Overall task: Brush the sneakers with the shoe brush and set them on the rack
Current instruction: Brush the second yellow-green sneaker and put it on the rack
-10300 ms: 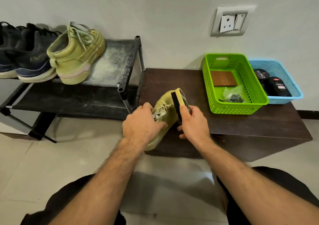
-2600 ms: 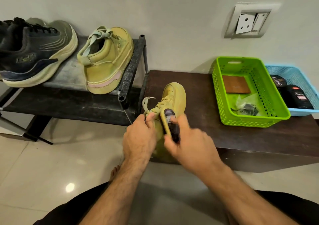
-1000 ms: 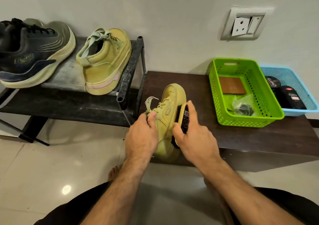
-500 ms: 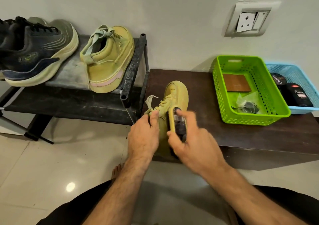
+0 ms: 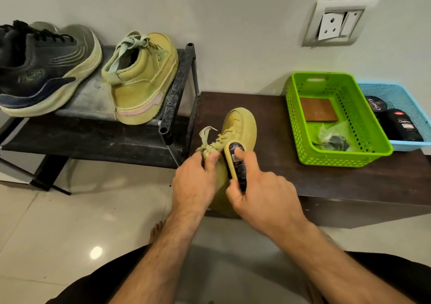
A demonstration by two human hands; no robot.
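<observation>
Here the left hand holds the soft, probably light yellow sneaker by its laces while the right hand grips the hard shoe brush.

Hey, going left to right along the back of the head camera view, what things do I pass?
Dark sneaker on the rack → yellow-green sneaker on the rack → yellow-green sneaker on the brown table → green basket → blue basket.
</observation>
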